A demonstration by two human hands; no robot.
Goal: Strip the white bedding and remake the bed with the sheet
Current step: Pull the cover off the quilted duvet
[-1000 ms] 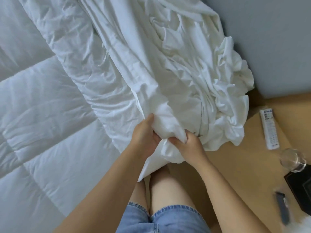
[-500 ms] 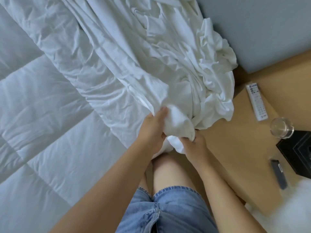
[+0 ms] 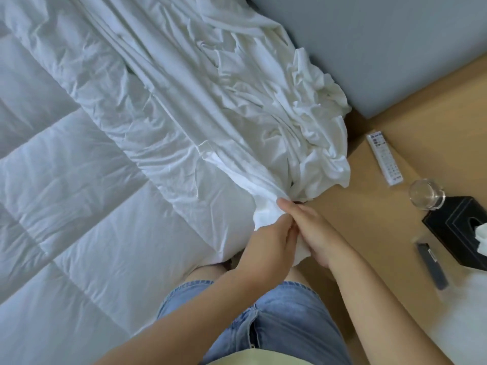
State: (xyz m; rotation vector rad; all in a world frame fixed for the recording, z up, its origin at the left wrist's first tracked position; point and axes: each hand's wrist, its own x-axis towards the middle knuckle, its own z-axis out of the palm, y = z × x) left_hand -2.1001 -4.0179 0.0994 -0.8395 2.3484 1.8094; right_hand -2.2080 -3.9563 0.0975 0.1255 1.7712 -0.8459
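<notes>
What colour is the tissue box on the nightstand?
The tissue box is black, white tissue sticking out; head view shows it best.

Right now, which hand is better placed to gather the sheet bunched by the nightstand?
Probably the right hand: it sits beside the bunched sheet on the nightstand side; the left hand grips fabric farther from it.

Crumpled sheet [image 3: 237, 101] lies on bed [image 3: 66, 185]; remote [image 3: 384, 158], glass [image 3: 425, 197] sit on nightstand [image 3: 369, 227].

both hands, left hand [image 3: 266, 246] and right hand [image 3: 313, 233], gripped a bunched corner of the sheet [image 3: 237, 106] at the bed's near right edge; a remote [image 3: 385, 158], glass [image 3: 425, 194] and tissue box [image 3: 459, 231] sat on the nightstand [image 3: 369, 233] to the right.
</notes>
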